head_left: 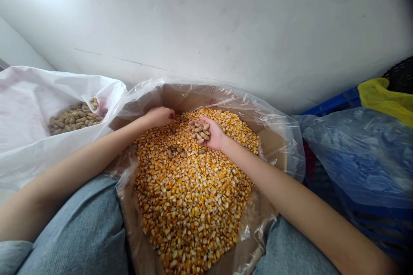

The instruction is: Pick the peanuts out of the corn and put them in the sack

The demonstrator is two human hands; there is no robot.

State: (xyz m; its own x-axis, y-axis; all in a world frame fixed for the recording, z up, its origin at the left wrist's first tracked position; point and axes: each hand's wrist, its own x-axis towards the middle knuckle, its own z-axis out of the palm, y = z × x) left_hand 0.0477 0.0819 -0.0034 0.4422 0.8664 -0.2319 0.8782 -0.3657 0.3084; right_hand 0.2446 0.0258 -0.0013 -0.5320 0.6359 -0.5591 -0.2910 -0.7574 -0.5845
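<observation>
Loose corn kernels fill a box lined with a clear plastic bag between the person's knees. My right hand is palm up over the far part of the corn, its fingers curled under several unshelled peanuts. To its left, my left hand is closed low over the corn near the far left edge; whatever its fingers hold, if anything, is hidden. A few peanuts and dark bits lie on the corn in front of the hands.
A white bag on the left holds a heap of peanuts. On the right are a blue crate, clear plastic bags and a yellow bag. Behind the box rises a pale wall.
</observation>
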